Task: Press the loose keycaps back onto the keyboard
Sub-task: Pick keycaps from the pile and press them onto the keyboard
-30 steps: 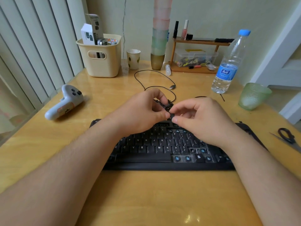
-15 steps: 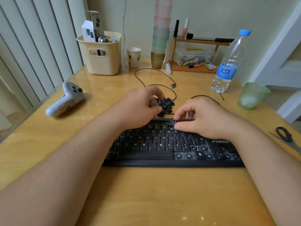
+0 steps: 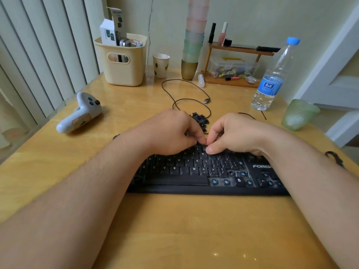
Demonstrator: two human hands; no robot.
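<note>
Keyboard [image 3: 204, 171] lies long axis left-right; left hand [image 3: 171, 133] and right hand [image 3: 235, 134], fingers curled, press its top row; grip contents hidden.

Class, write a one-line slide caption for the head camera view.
Both hands, left and right, meet fingertip to fingertip over the top rows of a black keyboard, with loose keycaps heaped just behind.

Left hand [image 3: 171, 133] and right hand [image 3: 235, 134] side by side, fingers curled, fingertips meeting
</note>
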